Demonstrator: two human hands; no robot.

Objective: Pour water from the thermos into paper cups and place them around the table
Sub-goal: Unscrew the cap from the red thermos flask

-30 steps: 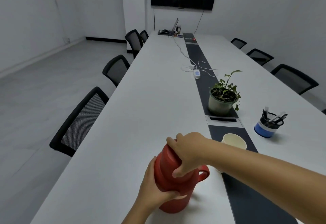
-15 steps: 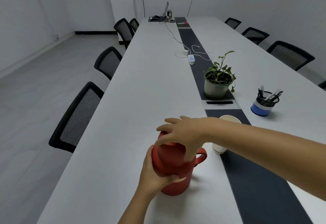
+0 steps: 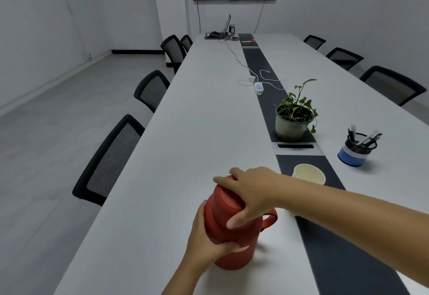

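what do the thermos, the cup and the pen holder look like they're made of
Thermos: probably plastic, matte red, with faint ridges on the lid and no glints.
Cup: paper, pale cream, with a thin rolled rim.
Pen holder: black wire mesh above, see-through; its blue and white base looks like plastic, though that is uncertain.

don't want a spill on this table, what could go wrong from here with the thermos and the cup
1. The paper cup stands close behind the right hand, partly hidden by the forearm; pulling the arm back could knock it over.
2. The red thermos looks tilted while the left hand grips its body and the right hand grips the lid; if the lid frees suddenly, water might slosh out.
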